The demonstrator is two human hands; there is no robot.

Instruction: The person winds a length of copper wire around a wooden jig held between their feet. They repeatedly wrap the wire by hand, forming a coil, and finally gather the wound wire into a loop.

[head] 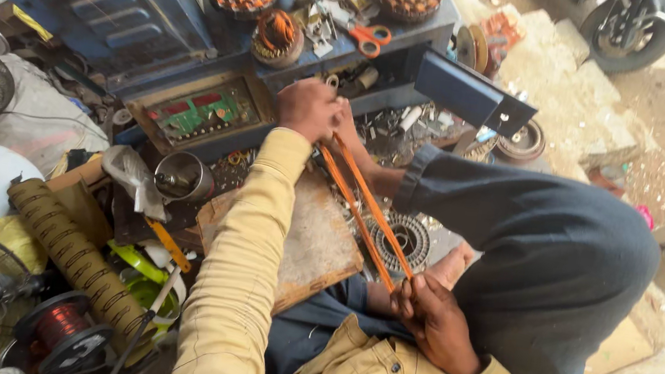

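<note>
**Keep the copper loop taut between both hands**

Start from the big picture: you sit low with your knee raised in dark trousers (546, 239), facing the blue machine (151, 12) whose top carries wound stators and orange-handled scissors (370, 38). Below it sits the wooden board (317, 244) that serves as your desk, with a bare stator core (404, 240) just beside its right edge.

The copper wire coil (360, 203) runs as a long, narrow loop from one hand to the other, stretched diagonally above the board and the core. Your left hand (308, 110) is clenched around the far end, up near the machine's green panel (202, 112). Your right hand (435, 318) grasps the near end, fingers pinched over the strands close to your chest.

To do this well, I judge you should hold even tension so both sides of the loop stay parallel and no strand slips out. Keep each grip firm but not crushing, since the enamel could scrape. Hold the loop clear of the stator core's edges, which look likely to nick the wire, and mind the loose scraps lying about the board
</note>
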